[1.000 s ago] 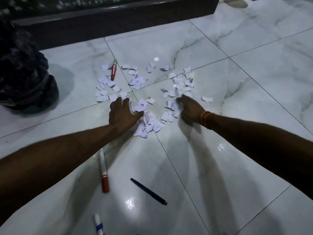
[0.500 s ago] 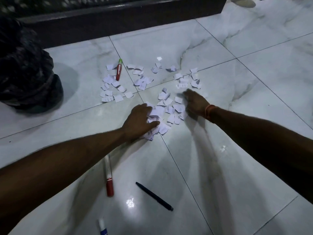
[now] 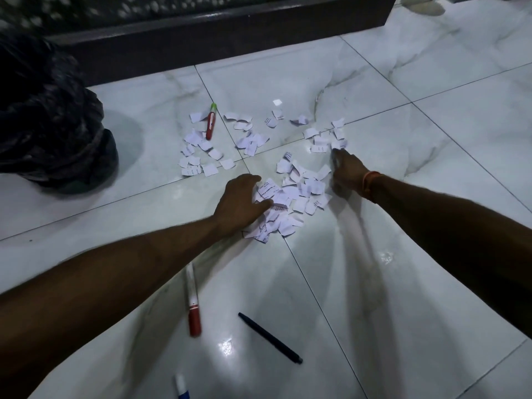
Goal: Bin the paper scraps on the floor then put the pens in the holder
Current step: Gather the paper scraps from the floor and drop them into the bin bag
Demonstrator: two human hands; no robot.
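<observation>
Several white paper scraps lie on the marble floor. The biggest heap (image 3: 290,198) sits between my hands. My left hand (image 3: 240,201) lies flat on the heap's left edge, fingers spread. My right hand (image 3: 347,169) rests palm-down at the heap's right, fingertips touching a smaller far cluster (image 3: 325,139). More scraps (image 3: 201,159) lie to the left, around a red pen with a green tip (image 3: 211,125). Near me lie a red-capped white marker (image 3: 193,300), a black pen (image 3: 270,338) and a blue-and-white marker (image 3: 181,387).
A bin lined with a black bag (image 3: 51,122) stands at the far left. A dark plinth (image 3: 218,36) runs along the far edge of the floor. Glossy floor tiles (image 3: 417,226) stretch to the right.
My left hand has slid right, pushing scraps into the central heap. My right hand has moved farther out toward the far right cluster.
</observation>
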